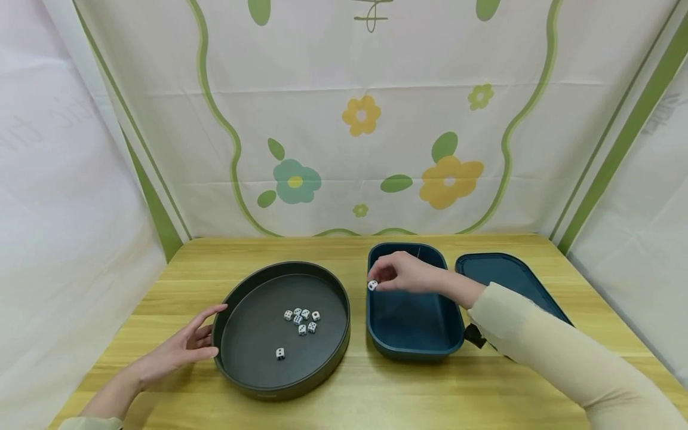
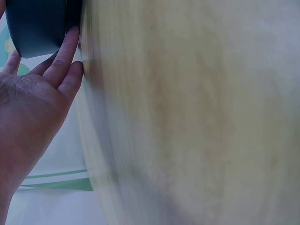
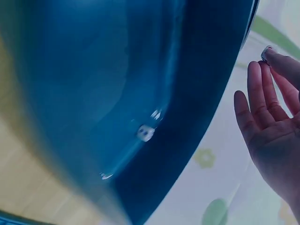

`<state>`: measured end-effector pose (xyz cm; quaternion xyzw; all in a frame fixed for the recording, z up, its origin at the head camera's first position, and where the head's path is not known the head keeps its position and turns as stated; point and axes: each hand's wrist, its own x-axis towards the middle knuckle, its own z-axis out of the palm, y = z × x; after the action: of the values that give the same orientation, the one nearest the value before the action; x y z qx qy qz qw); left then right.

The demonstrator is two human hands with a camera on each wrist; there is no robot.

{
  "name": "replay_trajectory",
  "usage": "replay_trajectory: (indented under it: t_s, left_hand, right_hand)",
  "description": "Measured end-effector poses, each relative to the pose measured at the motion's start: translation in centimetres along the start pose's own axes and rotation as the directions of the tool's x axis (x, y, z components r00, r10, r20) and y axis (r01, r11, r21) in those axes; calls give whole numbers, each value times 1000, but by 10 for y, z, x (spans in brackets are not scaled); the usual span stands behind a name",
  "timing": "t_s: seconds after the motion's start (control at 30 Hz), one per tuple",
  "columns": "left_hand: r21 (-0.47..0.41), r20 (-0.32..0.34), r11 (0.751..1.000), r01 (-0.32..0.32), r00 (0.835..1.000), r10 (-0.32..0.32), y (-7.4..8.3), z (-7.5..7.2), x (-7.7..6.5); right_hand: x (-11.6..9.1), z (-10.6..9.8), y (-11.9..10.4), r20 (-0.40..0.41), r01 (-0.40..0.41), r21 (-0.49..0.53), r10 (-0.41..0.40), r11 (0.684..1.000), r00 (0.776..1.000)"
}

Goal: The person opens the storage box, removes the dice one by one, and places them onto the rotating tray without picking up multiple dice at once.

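My right hand [image 1: 404, 273] pinches a white die [image 1: 372, 285] between thumb and fingertips, over the left side of a dark blue rectangular container [image 1: 416, 352]. The right wrist view shows the held die [image 3: 266, 53] partly covered by the fingers, and another white die [image 3: 145, 133] lying on the container's bottom. To the left, a round dark pan [image 1: 344, 334] holds several white dice, most in a cluster, with one die [image 1: 280, 353] apart nearer the front. My left hand [image 1: 174, 349] touches the pan's left side, its fingers fairly straight; the left wrist view has those fingers [image 2: 67, 54] against the outer wall.
A dark blue lid [image 1: 505, 272] lies to the right of the container, partly behind the right forearm. A small black object [image 1: 475, 335] shows beside the sleeve. White cloth with printed flowers surrounds the wooden table [image 1: 188, 263] at the back and sides.
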<state>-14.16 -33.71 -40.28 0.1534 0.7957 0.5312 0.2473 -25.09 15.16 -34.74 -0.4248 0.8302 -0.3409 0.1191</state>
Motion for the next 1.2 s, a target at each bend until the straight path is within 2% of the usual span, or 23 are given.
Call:
replay_trajectory:
  t_s: [0.2, 0.43, 0.53, 0.83, 1.2]
  left_hand:
    - [-2, 2, 1000, -1, 1000, 1, 0, 0, -1]
    - [1, -8, 1000, 5, 1000, -5, 2, 2, -2]
    - [-5, -8, 1000, 7, 1000, -7, 3, 3, -1]
    - [-13, -1, 1000, -2, 1000, 2, 4, 5, 0]
    - [-6, -3, 1000, -8, 1000, 8, 5, 5, -1]
  right_hand:
    - [18, 7, -23, 51, 54, -2, -53, 999, 997]
    - [43, 21, -47, 110, 24, -27, -21, 999, 994]
    - [52, 30, -55, 135, 37, -36, -32, 999, 990]
    - [70, 59, -64, 214, 41, -97, -20, 994, 977]
    - [92, 83, -68, 274, 79, -97, -50, 992, 960]
